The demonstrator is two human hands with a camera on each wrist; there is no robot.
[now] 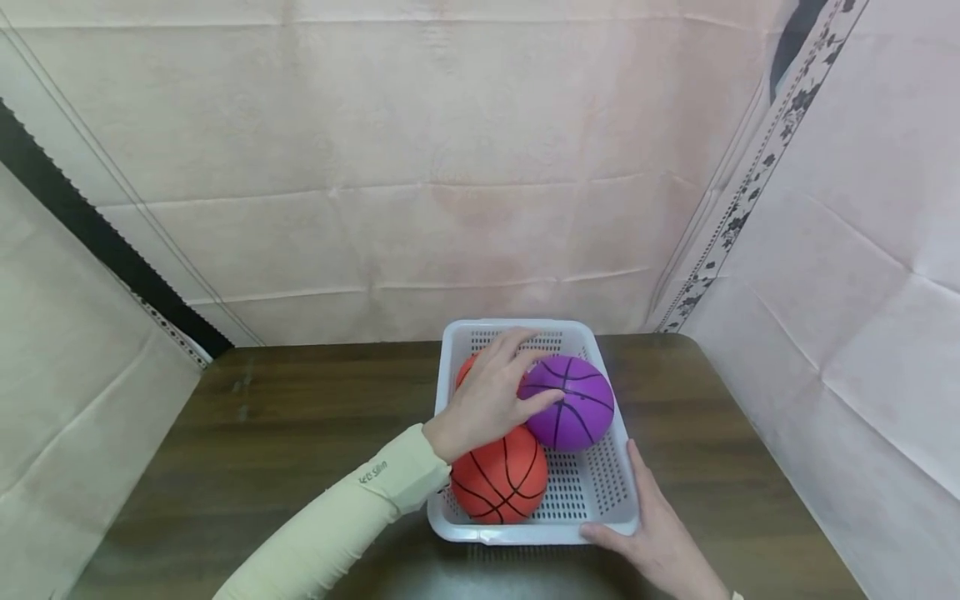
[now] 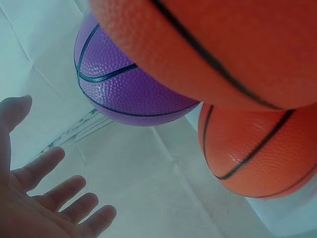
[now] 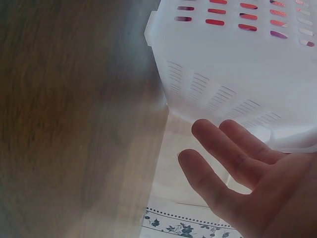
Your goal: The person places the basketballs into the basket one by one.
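Observation:
A white perforated basket [image 1: 517, 533] holds two orange balls [image 1: 500, 479] and a purple ball [image 1: 573, 417], all marked with black basketball lines. My left hand [image 1: 491, 396] reaches over the basket, fingers spread, thumb and index finger overlapping the purple ball in the head view. In the left wrist view its fingers [image 2: 74, 188] are apart from the purple ball [image 2: 129, 94]. It partly hides the farther orange ball. My right hand [image 1: 656, 533] is at the basket's near right corner, thumb at the front rim. Its fingers [image 3: 233, 153] extend fairly straight along the outer side.
The basket stands on a dark brown wooden table [image 1: 322, 467], toward its right half. Pale creased sheets [image 1: 450, 167] hang behind the table and at both sides. A floral-patterned strip [image 1: 750, 192] runs down the right corner, and a dark band [image 1: 112, 233] crosses the left.

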